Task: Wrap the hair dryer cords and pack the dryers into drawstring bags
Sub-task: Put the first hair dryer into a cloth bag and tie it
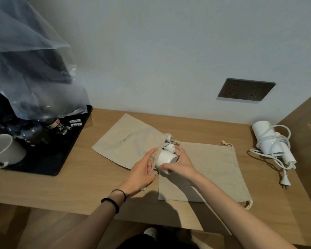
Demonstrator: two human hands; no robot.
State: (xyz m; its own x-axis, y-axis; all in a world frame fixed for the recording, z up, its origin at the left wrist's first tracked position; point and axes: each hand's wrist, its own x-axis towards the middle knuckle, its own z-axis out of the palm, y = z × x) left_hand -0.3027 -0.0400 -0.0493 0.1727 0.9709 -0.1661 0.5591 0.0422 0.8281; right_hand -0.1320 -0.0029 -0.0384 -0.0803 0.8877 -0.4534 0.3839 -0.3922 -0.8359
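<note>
The right hand (180, 164) has its fingers curled round the barrel of a glossy white hair dryer (164, 159), thumb on the near side, fingers over the far side. The left hand (142, 169) pinches the hem of a beige linen drawstring bag (126, 139), lifting the mouth open. Here's the key: the bag stretches away to the far left, its mouth faces right, and the dryer sits right at that mouth, barrel lying roughly left to right, its dark round end towards the right palm. So the push goes leftward, and the right hand is the one to give it. The folded handle (wound with cord, it seems) shows just beyond, at the hem.

The dryer looks smooth and compact, partly under the cloth already, all above the pale wooden desk (79, 186). A second beige drawstring bag (205, 169) lies flat just right of the hands. Well apart, at the far right, lies a second white hair dryer (269, 141), cord wrapped loosely, plug trailing near.
</note>
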